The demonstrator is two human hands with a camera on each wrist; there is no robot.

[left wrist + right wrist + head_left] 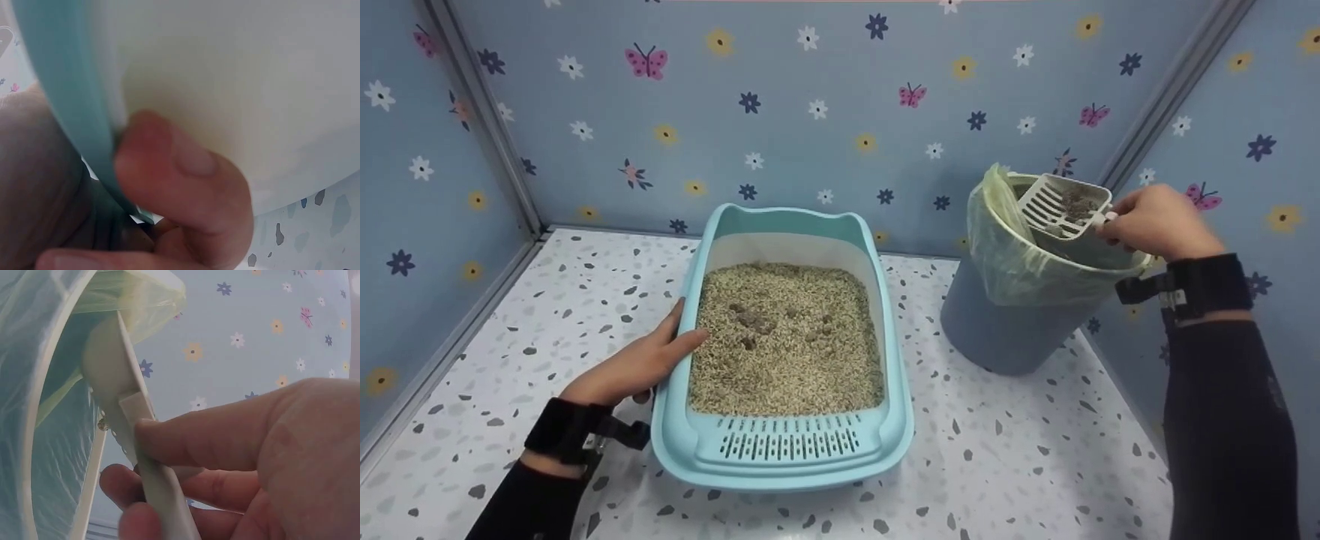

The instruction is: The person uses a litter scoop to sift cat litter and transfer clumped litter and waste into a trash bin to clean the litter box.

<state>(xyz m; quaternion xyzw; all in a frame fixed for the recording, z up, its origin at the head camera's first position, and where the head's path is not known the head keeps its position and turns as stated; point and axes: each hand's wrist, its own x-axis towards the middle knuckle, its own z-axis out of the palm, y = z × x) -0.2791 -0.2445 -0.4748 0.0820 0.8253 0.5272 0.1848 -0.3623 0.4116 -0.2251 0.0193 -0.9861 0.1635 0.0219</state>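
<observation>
My right hand [1162,221] pinches the handle of a white slotted scoop [1044,204] over the mouth of a lined bin [1005,322]. Grey-brown clumps lie on the scoop. In the right wrist view, thumb and fingers of the right hand [225,455] grip the handle of the scoop [107,354], tilted beside the bag. My left hand [637,364] grips the left rim of a light blue litter box [896,390], thumb over the edge. The left wrist view shows curled fingers of the left hand [185,185] under the rim [67,84]. Dark clumps lie on the litter [787,375].
A pale yellow-green bag [1012,270] lines the bin and folds over its rim. The bin stands right of the litter box on a speckled white surface [960,465]. Blue panels [810,75] with flowers and butterflies enclose the back and both sides.
</observation>
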